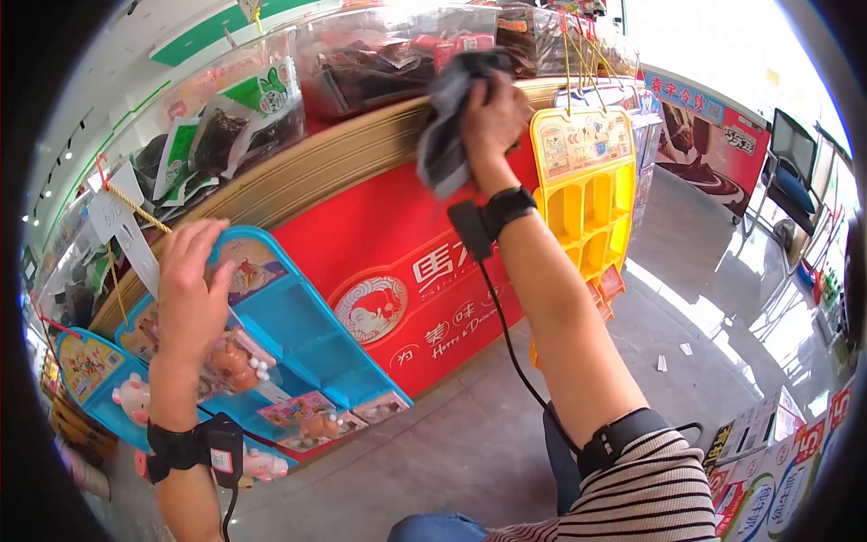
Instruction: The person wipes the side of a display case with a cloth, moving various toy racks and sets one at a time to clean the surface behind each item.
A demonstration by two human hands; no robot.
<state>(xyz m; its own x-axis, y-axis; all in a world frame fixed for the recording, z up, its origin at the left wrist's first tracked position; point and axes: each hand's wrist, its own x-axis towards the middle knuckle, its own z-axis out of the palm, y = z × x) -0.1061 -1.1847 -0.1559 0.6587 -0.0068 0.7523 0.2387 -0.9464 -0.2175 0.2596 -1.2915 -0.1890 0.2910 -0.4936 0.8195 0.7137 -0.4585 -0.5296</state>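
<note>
My right hand [497,122] grips a crumpled grey and dark cloth [442,135], which is slightly blurred. Cloth and hand are at the brown wooden ledge [352,149] that runs above a red printed panel [361,244]. My left hand [191,285] is at the upper left corner of a blue plastic display rack [307,312], its fingers stretched and the thumb apart. It seems to lie against the rack; the contact itself is hidden. Small toys in packets [239,361] sit in the rack's compartments.
Clear bins of packaged food [379,63] line the shelf above the ledge. A yellow display rack [587,190] hangs by strings right of the cloth. Printed cartons [768,479] stand at lower right, and a chair [795,172] is farther back. Paper scraps [662,363] lie on the grey floor.
</note>
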